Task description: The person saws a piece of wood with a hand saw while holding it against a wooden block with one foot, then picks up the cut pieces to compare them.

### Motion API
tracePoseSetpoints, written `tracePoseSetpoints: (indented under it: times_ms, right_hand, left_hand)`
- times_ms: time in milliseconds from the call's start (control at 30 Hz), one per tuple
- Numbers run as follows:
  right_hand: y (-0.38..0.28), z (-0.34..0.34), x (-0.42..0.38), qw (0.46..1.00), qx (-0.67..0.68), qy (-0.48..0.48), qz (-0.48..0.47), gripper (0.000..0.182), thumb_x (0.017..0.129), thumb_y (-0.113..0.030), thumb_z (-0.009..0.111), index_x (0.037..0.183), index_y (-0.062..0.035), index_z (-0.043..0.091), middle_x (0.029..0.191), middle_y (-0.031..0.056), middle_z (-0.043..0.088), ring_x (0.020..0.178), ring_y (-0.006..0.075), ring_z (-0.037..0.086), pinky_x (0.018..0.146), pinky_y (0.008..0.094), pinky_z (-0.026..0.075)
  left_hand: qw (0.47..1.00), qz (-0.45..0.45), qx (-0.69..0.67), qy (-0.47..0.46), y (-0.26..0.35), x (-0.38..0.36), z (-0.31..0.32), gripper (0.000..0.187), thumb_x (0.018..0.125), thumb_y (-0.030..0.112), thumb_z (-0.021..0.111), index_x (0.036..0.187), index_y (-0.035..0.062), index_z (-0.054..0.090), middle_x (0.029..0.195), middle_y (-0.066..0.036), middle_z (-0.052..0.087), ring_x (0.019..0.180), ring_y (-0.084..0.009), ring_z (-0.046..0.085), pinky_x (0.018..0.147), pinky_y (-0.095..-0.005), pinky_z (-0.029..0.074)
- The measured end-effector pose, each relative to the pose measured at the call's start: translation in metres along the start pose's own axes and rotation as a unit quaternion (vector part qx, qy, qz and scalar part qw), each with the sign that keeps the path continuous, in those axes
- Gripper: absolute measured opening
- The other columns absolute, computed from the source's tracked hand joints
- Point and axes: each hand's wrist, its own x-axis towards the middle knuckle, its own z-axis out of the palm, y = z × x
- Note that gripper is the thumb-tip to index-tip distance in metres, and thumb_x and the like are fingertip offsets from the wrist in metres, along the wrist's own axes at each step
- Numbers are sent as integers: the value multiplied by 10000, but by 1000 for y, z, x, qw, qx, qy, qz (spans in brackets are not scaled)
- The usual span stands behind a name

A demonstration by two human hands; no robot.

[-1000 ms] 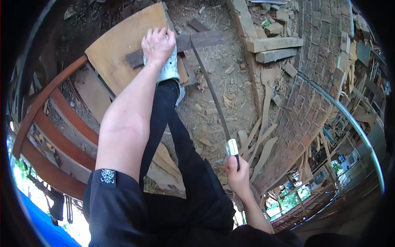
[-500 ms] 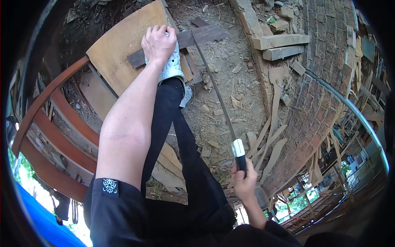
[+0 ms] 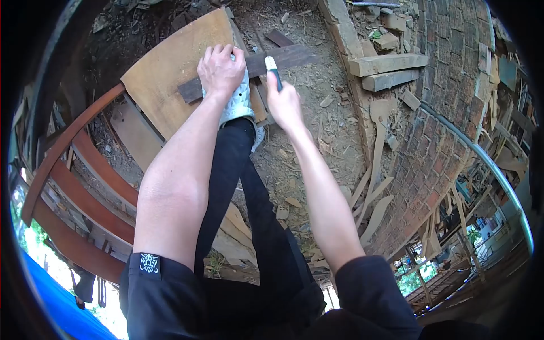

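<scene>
My right hand (image 3: 284, 105) is wrapped round the black-and-white handle of a hand saw (image 3: 271, 63), just beyond the side of the shoe. The saw's blade cannot be made out now; its handle overlaps the dark wooden plank (image 3: 292, 57). That plank lies across a tan wooden board (image 3: 161, 73), its right end sticking out past the board's edge. A white shoe (image 3: 241, 96) on my foot stands over the plank. On top, my left hand (image 3: 220, 71) is closed with bent fingers at the shoe's toe and the plank; what the fingertips grip is hidden.
A reddish-brown slatted wooden frame (image 3: 93, 161) stands to the left. Two squared timbers (image 3: 388, 65) rest at the upper right beside a brick surface (image 3: 422, 158). Wood scraps (image 3: 377, 218) and chips litter the dirt. A metal pipe (image 3: 490, 158) runs along the right.
My right hand has swung up and forward with the saw, from near my knee to beside the plank. The long blade, plain before, no longer shows. My left hand stays at the shoe.
</scene>
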Motion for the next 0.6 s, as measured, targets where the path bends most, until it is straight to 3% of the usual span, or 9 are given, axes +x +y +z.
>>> tracePoseSetpoints:
  times_ms: [133, 200, 233, 267, 367, 500, 600]
  right_hand:
    - [6, -11, -10, 1000, -11, -9, 18, 746, 1060, -635, 525, 1079, 84, 723, 927, 353, 734, 986, 519, 734, 857, 573, 555]
    - [5, -29, -33, 998, 33, -52, 27, 750, 1056, -646, 528, 1074, 75, 734, 935, 347, 740, 998, 519, 734, 864, 572, 555]
    - [10, -23, -37, 999, 23, -26, 18, 775, 1045, -672, 535, 1060, 77, 733, 894, 332, 740, 960, 515, 738, 847, 561, 556]
    - [13, -18, -40, 999, 32, -26, 14, 775, 1045, -672, 535, 1060, 77, 733, 894, 332, 740, 960, 515, 738, 847, 561, 556]
    - [9, -13, -45, 997, 38, -13, 73, 794, 1026, -708, 549, 986, 68, 713, 799, 294, 721, 878, 470, 753, 806, 551, 550]
    - [12, -14, -43, 996, 32, -22, 85, 772, 998, -710, 603, 917, 51, 705, 811, 294, 726, 887, 484, 749, 804, 557, 549]
    - [4, -7, -34, 999, 22, 22, 18, 767, 982, -709, 629, 888, 49, 699, 804, 301, 725, 889, 502, 745, 807, 563, 552]
  left_hand:
    - [998, -12, 33, -48, 1, -4, -1, 291, 957, 297, 608, 922, 99, 818, 1025, -101, 785, 1063, -310, 694, 940, -476, 538]
    - [1000, 13, 23, -16, 3, -6, -1, 315, 973, 314, 605, 861, 79, 783, 979, -127, 771, 997, -334, 703, 886, -482, 568]
    - [1000, 15, 12, -8, 5, -10, -1, 305, 971, 307, 609, 845, 84, 774, 955, -124, 764, 986, -333, 702, 870, -495, 567]
    - [996, -6, 42, -80, 5, -12, -1, 294, 954, 319, 613, 971, 122, 830, 1043, -103, 786, 1078, -305, 692, 946, -490, 533]
    - [998, 14, 21, -54, -1, -12, -2, 267, 943, 302, 629, 944, 122, 826, 1003, -104, 779, 1049, -312, 699, 915, -491, 541]
    - [998, 6, 13, -55, 1, -10, -1, 254, 941, 295, 639, 895, 111, 808, 981, -105, 774, 1020, -313, 695, 897, -486, 541]
    - [1000, -12, 6, -20, -2, -2, -2, 257, 946, 290, 638, 894, 104, 806, 987, -113, 773, 1008, -320, 693, 887, -488, 543]
